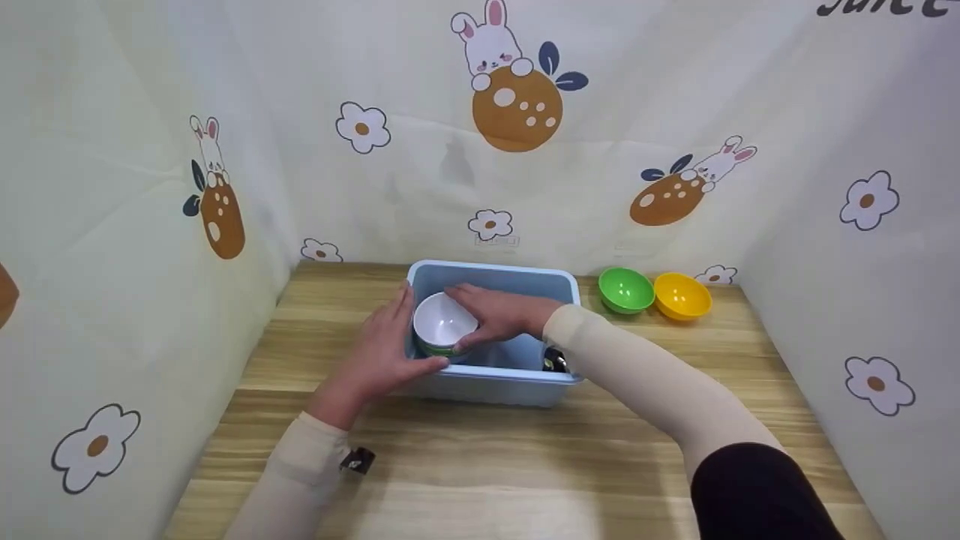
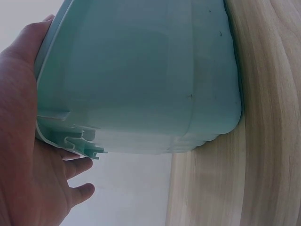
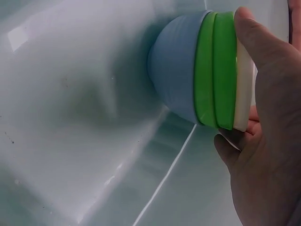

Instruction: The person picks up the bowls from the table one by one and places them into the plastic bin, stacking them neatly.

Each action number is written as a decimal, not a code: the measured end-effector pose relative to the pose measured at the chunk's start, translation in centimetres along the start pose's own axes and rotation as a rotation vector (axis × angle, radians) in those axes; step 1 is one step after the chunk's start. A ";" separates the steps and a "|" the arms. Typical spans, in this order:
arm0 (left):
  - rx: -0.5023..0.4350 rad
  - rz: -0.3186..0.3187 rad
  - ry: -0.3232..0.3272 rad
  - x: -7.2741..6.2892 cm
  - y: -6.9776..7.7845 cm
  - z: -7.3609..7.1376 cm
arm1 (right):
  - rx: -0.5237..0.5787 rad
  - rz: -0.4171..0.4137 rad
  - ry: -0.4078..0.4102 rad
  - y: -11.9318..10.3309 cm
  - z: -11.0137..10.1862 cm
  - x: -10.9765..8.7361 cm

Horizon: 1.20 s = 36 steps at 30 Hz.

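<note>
A blue plastic bin (image 1: 491, 390) stands on the table. Inside its left end, my right hand (image 1: 504, 311) grips a stack of bowls by the rim. A white bowl (image 1: 442, 322) is uppermost; in the right wrist view, green bowls (image 3: 225, 70) sit beneath it and a light-blue bowl (image 3: 174, 66) is lowest. The right thumb and fingers lie on opposite sides of the stack. My left hand (image 1: 384, 352) rests against the bin's front left corner, its thumb along the front rim and its extended fingers along the left side. In the left wrist view, two fingertips stick out free of the bin.
To the right of the bin, a green bowl (image 1: 626, 291) and a yellow bowl (image 1: 682, 296) sit side by side, touching or nearly so. The wood-grain table (image 1: 480, 465) is enclosed by patterned cloth walls (image 1: 405, 187) at the back and sides.
</note>
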<state>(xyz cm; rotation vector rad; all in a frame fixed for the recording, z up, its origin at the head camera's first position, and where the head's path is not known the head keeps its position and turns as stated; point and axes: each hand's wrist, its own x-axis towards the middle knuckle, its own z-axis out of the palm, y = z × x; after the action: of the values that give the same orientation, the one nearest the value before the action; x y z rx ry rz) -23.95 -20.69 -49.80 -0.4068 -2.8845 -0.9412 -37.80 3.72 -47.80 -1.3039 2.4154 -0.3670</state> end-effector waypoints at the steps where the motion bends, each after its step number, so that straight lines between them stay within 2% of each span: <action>1: 0.002 0.004 0.001 0.0 0.0 0.0 | 0.002 -0.001 -0.002 0.0 0.0 0.0; 7: -0.013 0.001 0.010 0.0 -0.1 0.1 | 0.019 -0.010 0.016 -0.1 0.0 0.1; 14: -0.016 -0.036 -0.015 0.0 0.0 0.2 | -0.039 -0.005 0.005 0.0 0.0 0.0; 23: -0.027 -0.058 -0.016 -0.1 0.2 0.0 | 0.038 -0.004 0.054 -0.6 -2.1 -1.0; 29: -0.019 -0.043 -0.017 -0.1 0.2 0.0 | 0.106 0.012 0.091 -0.7 -4.3 -3.4; 36: -0.013 -0.051 -0.018 0.0 0.2 -0.1 | 0.200 0.050 0.181 -0.1 -6.5 -7.9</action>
<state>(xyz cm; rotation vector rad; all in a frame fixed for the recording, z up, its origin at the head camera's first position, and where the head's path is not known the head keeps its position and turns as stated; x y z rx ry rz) -23.91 -20.57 -49.57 -0.3453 -2.9197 -0.9695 -36.55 10.65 -40.37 -1.1651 2.4757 -0.7214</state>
